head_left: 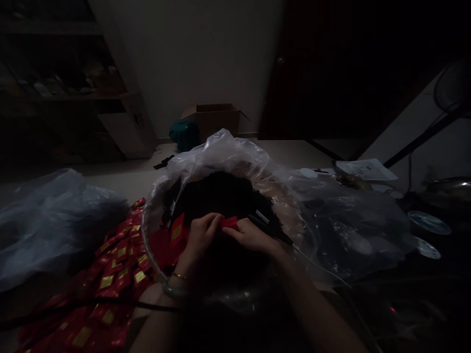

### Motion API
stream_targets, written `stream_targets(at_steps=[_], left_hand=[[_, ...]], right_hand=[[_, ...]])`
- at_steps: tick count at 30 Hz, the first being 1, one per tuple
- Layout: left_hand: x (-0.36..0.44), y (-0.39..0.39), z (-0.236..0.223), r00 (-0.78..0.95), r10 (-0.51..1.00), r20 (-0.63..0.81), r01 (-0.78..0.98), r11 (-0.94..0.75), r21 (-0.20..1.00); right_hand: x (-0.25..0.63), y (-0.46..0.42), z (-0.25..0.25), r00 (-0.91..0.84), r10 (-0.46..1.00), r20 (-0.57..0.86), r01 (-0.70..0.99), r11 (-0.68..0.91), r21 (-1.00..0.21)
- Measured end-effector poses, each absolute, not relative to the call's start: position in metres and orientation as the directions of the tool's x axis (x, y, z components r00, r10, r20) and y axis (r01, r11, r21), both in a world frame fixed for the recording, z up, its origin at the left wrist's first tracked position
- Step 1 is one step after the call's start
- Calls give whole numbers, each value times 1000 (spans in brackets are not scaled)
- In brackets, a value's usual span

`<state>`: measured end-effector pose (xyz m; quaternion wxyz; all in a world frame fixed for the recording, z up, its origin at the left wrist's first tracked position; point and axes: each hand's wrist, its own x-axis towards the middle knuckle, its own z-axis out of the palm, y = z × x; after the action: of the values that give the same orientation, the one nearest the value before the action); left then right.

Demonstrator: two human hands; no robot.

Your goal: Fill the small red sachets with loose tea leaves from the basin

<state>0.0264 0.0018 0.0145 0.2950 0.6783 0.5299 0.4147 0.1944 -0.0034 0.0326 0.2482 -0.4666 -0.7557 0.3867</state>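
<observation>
In dim light, my left hand (200,234) and my right hand (253,236) pinch a small red packet (230,223) between them, one at each side. Both are over a round container lined with clear plastic (222,147), which holds a heap of dark, crumbly loose material, perhaps tea leaves (217,193). Beside my left wrist, more red packets (177,230) with gold labels lie inside the rim. A dark tool with a pale strip (262,216) rests on the heap just beyond my right hand; its kind is unclear.
Many gold-labelled red packets (121,252) are piled at the left, next to a big clear plastic bag (55,220). Another plastic sheet (349,225) spreads on the right, with a thin white cable (324,267) in front. A cardboard box (217,120) stands by the wall.
</observation>
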Motion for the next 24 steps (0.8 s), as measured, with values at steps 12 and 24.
stream_targets(at_steps=[12, 24], left_hand=[[14, 4, 14, 238, 834, 498, 659, -515, 548], [32, 1, -4, 347, 739, 577, 843, -516, 154]], right_hand=[[196, 1, 33, -458, 885, -83, 171, -4, -985], [198, 9, 17, -419, 893, -164, -61, -207, -976]])
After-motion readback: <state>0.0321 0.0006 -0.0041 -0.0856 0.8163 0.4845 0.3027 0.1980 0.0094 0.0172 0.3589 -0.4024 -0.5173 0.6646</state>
